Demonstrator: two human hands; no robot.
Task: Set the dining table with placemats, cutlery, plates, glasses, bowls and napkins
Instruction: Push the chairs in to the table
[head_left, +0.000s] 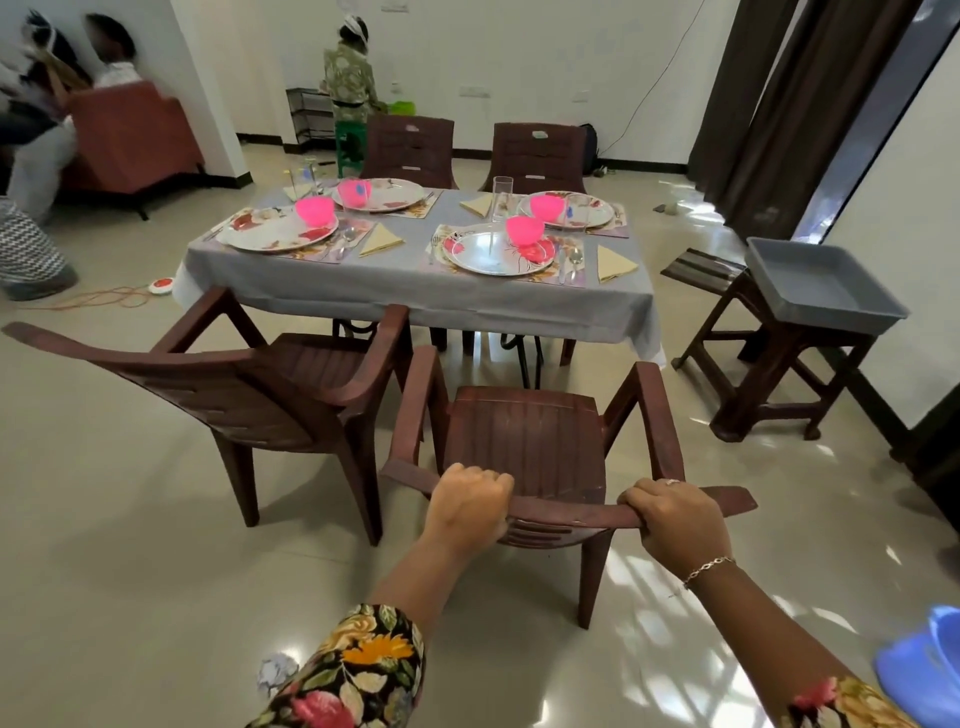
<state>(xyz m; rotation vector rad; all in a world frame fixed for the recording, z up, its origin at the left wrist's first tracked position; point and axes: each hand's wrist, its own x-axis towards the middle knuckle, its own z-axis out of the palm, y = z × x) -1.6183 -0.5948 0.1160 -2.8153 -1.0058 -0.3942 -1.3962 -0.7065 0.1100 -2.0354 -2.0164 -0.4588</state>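
Both hands grip the chair back — table set

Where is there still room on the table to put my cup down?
Bare cloth runs along the near edge and in the gap between the near-left napkin and the near-right plate. The four placemats are crowded. The grey tray is bare too.

Table: a plate near each corner, a bowl on each plate.
Near edge: near-left chair, near-right chair before it.
Far edge: far-left chair, far-right chair behind it.
Right of table: tub on stool.
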